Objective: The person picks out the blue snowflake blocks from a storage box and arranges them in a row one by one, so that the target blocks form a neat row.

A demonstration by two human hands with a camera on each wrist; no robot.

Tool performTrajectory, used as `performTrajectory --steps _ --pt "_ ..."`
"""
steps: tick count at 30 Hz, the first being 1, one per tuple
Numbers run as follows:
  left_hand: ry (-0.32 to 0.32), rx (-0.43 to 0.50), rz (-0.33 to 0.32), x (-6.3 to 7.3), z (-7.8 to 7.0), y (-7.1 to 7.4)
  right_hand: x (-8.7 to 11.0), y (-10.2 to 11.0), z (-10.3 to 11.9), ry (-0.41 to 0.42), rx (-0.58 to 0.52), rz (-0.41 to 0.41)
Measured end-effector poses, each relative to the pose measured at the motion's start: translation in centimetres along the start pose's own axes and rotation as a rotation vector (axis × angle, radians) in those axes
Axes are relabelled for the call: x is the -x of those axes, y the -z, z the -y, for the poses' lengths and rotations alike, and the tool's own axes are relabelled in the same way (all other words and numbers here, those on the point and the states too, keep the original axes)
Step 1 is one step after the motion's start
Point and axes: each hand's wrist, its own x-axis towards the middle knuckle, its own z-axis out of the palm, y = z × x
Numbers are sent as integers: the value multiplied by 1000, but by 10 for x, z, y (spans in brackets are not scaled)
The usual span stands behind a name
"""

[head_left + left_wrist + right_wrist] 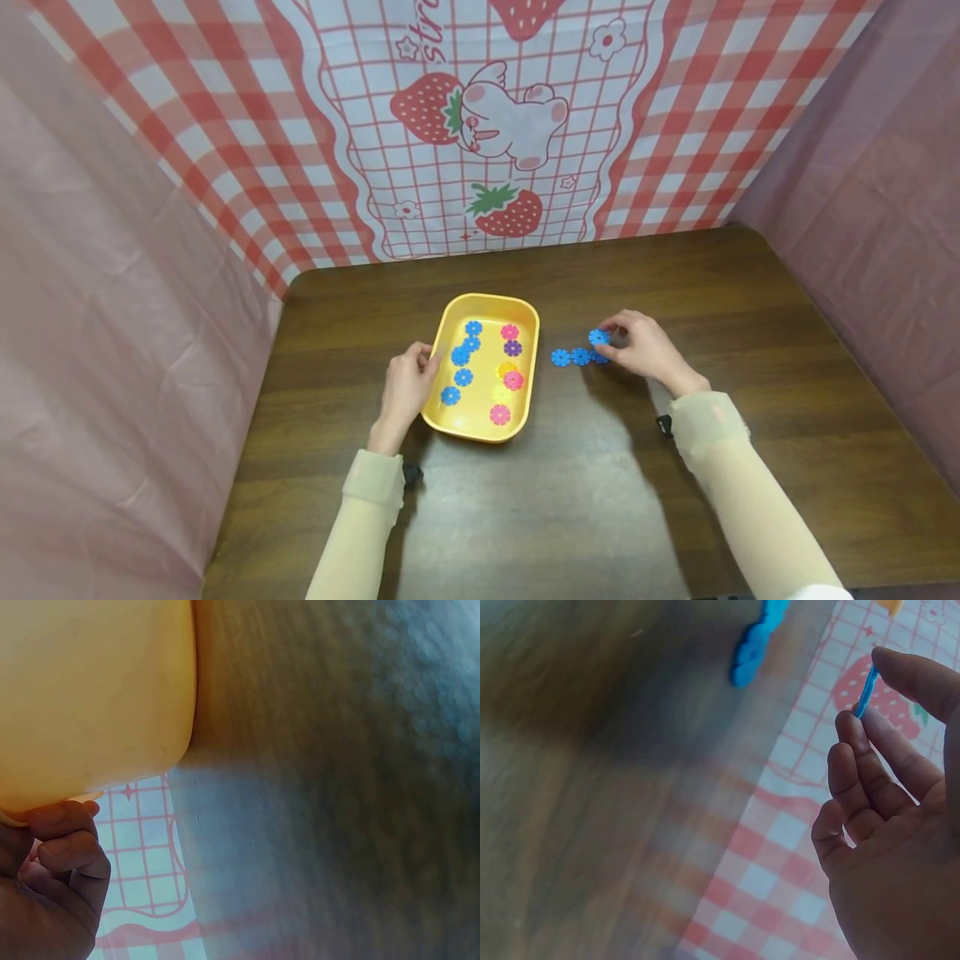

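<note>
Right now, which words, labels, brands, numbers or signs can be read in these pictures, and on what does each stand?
"str…": on the checked cloth, turned sideways; the rest is cut off at the top edge.
No other text is readable, including on the yellow tray and the blue discs.

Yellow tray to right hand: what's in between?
A row of blue discs on the table, its near end partly hidden by the right hand. Bare wood between the yellow tray and the first disc. Head view shows it.

Sideways red lettering on cloth: "stra", apparently cut off.
</note>
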Motion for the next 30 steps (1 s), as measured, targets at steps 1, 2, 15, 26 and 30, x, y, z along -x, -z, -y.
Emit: performTrajectory --steps 1,2,15,26,30 --pt "2 -1 0 0 0 0 1 0 -3 -9 2 5" --pt "2 -1 -1 0 0 0 3 0 -6 -20 4 11" --pt "21 -8 10 0 -2 2 17 0 -32 -93 15 14" --pt "29 -12 17 0 -2 1 21 -4 -42 -85 33 40" --pt "30 -11 17 1 -2 2 22 -6 -44 -60 45 36"
